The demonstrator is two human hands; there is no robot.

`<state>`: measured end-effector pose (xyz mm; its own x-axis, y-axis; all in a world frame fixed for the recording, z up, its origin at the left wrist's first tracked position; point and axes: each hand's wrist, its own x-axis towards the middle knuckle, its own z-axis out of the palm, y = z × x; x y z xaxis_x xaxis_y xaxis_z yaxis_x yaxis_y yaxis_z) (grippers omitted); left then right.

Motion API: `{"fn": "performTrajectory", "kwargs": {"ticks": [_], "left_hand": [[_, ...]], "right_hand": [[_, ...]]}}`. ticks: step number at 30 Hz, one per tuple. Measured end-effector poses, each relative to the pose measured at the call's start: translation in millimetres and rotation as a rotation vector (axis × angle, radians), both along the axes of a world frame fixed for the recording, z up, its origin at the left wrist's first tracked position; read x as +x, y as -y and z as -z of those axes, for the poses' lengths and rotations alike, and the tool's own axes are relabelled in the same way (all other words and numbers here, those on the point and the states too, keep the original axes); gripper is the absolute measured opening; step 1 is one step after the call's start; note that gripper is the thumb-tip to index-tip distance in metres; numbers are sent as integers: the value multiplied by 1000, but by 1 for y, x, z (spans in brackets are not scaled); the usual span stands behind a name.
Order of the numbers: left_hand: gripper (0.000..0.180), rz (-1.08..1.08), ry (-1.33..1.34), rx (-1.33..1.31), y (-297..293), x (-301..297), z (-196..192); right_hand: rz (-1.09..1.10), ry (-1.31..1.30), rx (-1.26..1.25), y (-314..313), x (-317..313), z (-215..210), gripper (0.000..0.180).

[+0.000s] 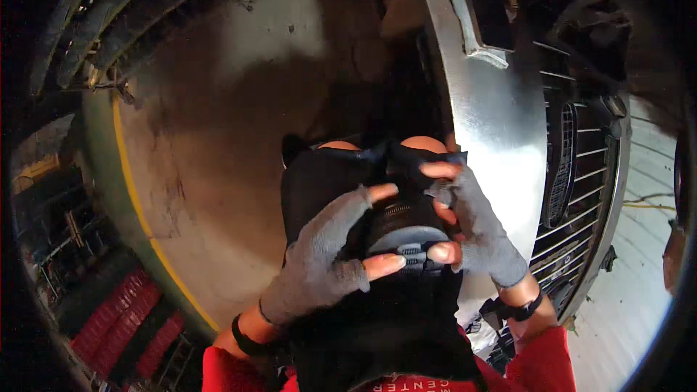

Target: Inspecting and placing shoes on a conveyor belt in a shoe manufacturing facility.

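Note:
Low in front of my body, over the black apron [377, 334], I hold a dark round part with ribbed rings and a grey collar [410, 236]. My left hand [327, 243], in a grey fingerless glove, grips it from the left, thumb on the small ridged block [414, 254] at the near side of the collar. From the right, my right hand [472, 221], gloved the same way, has its thumb against that block's other end. Its other fingers curl round the far right side. The part's underside is hidden, and its exact kind is unclear.
To my right runs a shiny metal bench top [497, 123], with a dark flat rectangular object [483, 7] at its far end. Beyond it, a wire rack [581, 210] holds a black mesh piece [560, 167]. A yellow floor line [138, 203] and red stacked items [120, 312] lie left.

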<state>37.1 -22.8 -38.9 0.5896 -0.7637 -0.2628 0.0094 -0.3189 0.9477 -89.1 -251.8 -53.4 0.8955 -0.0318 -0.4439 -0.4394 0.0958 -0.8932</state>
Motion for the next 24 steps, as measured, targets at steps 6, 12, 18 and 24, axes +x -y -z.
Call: {"fn": "performTrajectory", "kwargs": {"ticks": [6, 12, 18, 24], "left_hand": [[122, 333, 199, -4, -23, 0, 5], [135, 214, 26, -333, -29, -65, -30], [77, 655, 923, -504, -6, -84, -127], [81, -162, 38, -1030, 17, -81, -49]], "right_hand": [[-10, 339, -273, -19, -11, -16, 80], [-22, 493, -248, -37, -91, -77, 81], [408, -88, 604, -39, -151, -86, 80], [491, 160, 853, -66, -169, -10, 88]]}}
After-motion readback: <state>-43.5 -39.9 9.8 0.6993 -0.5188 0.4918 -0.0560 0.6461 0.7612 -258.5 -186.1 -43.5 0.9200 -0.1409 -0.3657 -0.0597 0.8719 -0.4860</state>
